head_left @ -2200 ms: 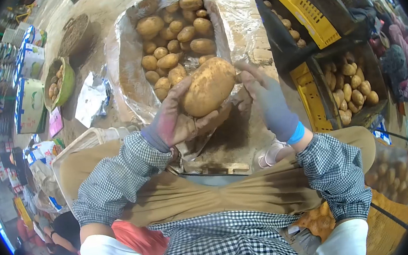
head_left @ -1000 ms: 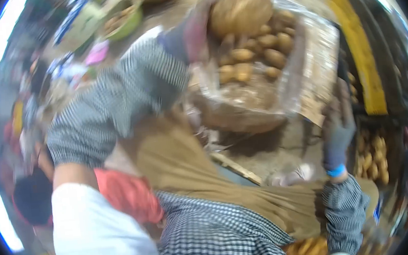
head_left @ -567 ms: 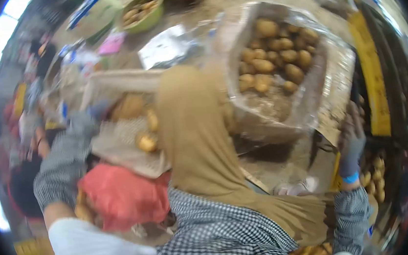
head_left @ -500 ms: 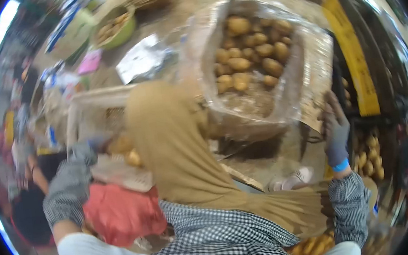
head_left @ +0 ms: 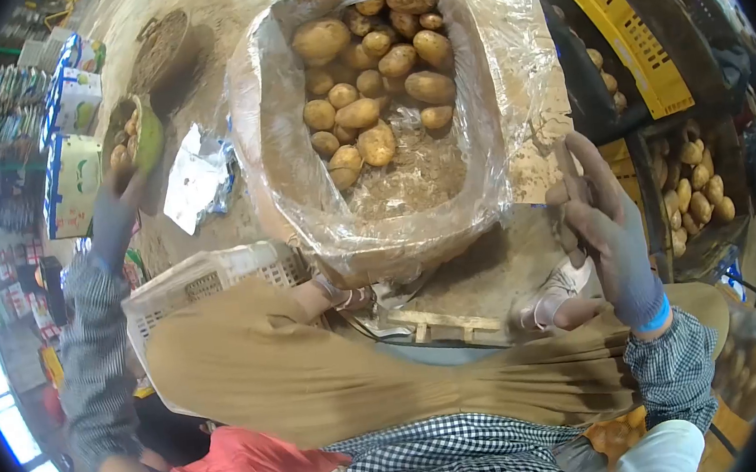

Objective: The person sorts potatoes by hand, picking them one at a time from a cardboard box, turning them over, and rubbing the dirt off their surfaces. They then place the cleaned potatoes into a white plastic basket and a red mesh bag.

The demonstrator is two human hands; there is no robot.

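The hands are well apart: the left hand [head_left: 115, 225] overlaps the green bowl [head_left: 150, 141], the right hand [head_left: 614, 245] is near the plastic-lined box [head_left: 522, 81]. Potatoes [head_left: 357, 113] fill part of it on dusty floor [head_left: 217, 33]. Right fingers [head_left: 598, 169] spread loosely, pointing forward; the left's curl I cannot quite tell.

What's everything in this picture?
Box: one, brown, centre
Crates: at least two, yellow and black, right
Potatoes: many, tan, in box and crates
Bowl: one, green, upper left
Basket: one, brown, beyond bowl
Sheet: one, silvery, left of box
Perforated crate: one, white, centre left
Bag: one, coral, lower left
Cartons: at least two, white and green, left
Wooden frame: one, pale, near box
Trousers: one pair, brown, lower middle
Left hand: one, grey-gloved, left
Right hand: one, grey-gloved, right
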